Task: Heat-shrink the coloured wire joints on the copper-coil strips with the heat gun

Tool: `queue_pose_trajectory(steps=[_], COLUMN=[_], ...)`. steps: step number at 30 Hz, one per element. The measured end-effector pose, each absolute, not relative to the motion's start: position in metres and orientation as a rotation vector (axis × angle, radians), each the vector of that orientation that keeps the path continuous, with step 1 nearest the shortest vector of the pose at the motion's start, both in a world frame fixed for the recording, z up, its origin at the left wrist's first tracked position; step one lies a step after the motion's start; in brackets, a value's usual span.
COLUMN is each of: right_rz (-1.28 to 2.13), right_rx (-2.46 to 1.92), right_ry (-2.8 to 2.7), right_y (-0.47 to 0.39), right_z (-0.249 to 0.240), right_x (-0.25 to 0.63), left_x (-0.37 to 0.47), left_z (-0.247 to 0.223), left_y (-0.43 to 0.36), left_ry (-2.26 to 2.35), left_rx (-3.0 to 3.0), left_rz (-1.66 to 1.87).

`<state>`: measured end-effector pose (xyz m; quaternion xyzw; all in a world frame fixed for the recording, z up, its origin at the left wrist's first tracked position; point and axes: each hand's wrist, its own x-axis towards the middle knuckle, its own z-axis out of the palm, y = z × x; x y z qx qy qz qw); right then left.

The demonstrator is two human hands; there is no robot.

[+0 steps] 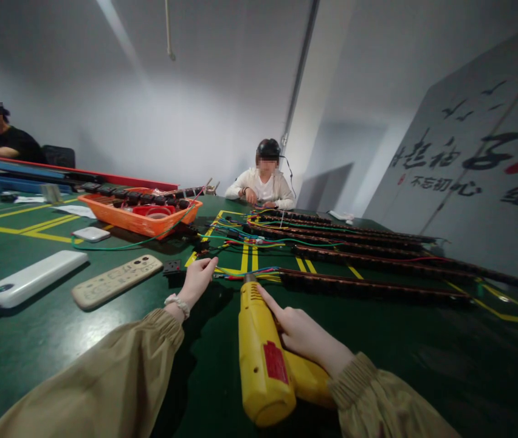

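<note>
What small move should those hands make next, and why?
Perhaps ease the left hand slightly farther from the nozzle of the yellow heat gun. The right hand grips the gun, whose nozzle points toward the coloured wires, and the left hand is close by. Whether the gun is running can't be seen, so caution seems sensible.

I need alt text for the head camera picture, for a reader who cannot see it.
A person's right hand holds a yellow heat gun, its nozzle close to thin colored wires, with the left hand near them. On the green table, long dark strips lie toward the right and an orange basket stands toward the left. Another person in white is opposite.
</note>
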<state>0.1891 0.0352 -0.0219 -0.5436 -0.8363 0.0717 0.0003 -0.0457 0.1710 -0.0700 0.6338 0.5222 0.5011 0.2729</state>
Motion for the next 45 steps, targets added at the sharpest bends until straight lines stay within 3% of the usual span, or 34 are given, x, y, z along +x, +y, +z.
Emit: queue_pose_trajectory(steps=[8,19,27,45], right_rz=[0.29,0.127,0.234,0.251], right_rx=[-1.9,-2.008,-1.952,-1.813], right_ry=[-2.438,-2.38,-2.385,-2.563], right_y=[0.033,0.028,0.028,0.042], right_z=[-0.022,-0.022,-0.023,-0.024], right_x=[0.232,0.251,0.249,0.209], left_x=[-0.046,-0.039,-0.054,-0.054], left_z=[-0.072,-0.062,-0.074,-0.074], left_y=[0.172,0.158,0.17,0.168], left_ry=[1.387,1.288,1.355,1.437], left_rx=[1.705,1.832,2.18,2.212], left_rz=[1.362,1.548,1.013,1.025])
